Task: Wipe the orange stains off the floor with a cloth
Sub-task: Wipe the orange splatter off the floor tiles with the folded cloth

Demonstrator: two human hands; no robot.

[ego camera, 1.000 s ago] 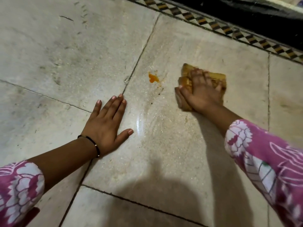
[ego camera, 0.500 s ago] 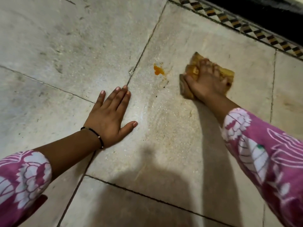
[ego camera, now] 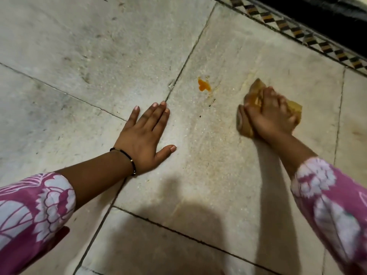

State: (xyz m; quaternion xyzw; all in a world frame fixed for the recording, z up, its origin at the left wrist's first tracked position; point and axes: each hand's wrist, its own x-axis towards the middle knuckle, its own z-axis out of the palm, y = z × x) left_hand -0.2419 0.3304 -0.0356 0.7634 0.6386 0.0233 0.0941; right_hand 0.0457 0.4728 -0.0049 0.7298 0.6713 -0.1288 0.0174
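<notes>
An orange stain (ego camera: 204,85) sits on a pale stone floor tile (ego camera: 228,46), with faint yellowish smears and dark specks just below it. To its right lies a bunched, orange-soiled cloth (ego camera: 295,108). My right hand (ego camera: 271,115) is on top of it, fingers curled over the cloth and thumb hooked round its left edge; the hand is motion-blurred. The cloth is apart from the stain, about a hand's width to the right. My left hand (ego camera: 146,139) lies flat on the floor with fingers straight, across a tile joint, below and left of the stain.
A patterned diamond border strip (ego camera: 297,33) runs diagonally along the upper right, with a dark raised surface (ego camera: 327,14) beyond it. Dark grout lines (ego camera: 186,62) cross the floor. My shadow falls over the near tiles.
My right hand has slid the cloth a little to the right and toward me, away from the stain. My left hand stays flat in place. The view has shifted slightly.
</notes>
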